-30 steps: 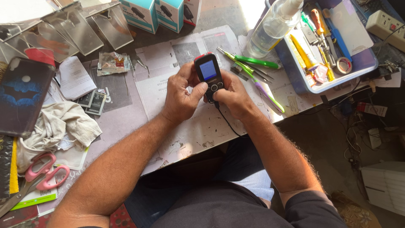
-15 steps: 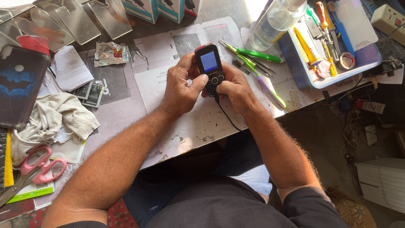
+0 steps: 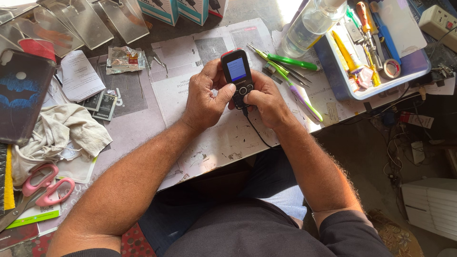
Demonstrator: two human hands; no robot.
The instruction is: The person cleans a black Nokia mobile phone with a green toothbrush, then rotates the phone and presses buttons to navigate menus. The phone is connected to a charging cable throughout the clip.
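Over the newspaper-covered table point(image 3: 190, 138), both hands are wrapped round a small black phone point(image 3: 237, 76) w/ a lit screen, held upright just above the paper. Left hand point(image 3: 202, 97) is closed on the phone's left edge, thumb laid across the keypad. Right hand point(image 3: 266, 102) is curled shut under the bottom end, right where a thin black cable point(image 3: 259, 135) comes out of the base and drops off the table edge toward the lap.

Imo the way to do this bit well: keep the right hand as the cradle so the plug end doesn't get tugged or bent, and let only the left thumb do the pressing. Leave some slack in the cable. Sun glare is strong up top, so tilting the screen toward yourself prob helps.

Nearby but not touched: green brush point(image 3: 290, 90), spray bottle point(image 3: 309, 24), blue tray point(image 3: 414, 66) of tools, pink scissors point(image 3: 43, 188) far left.
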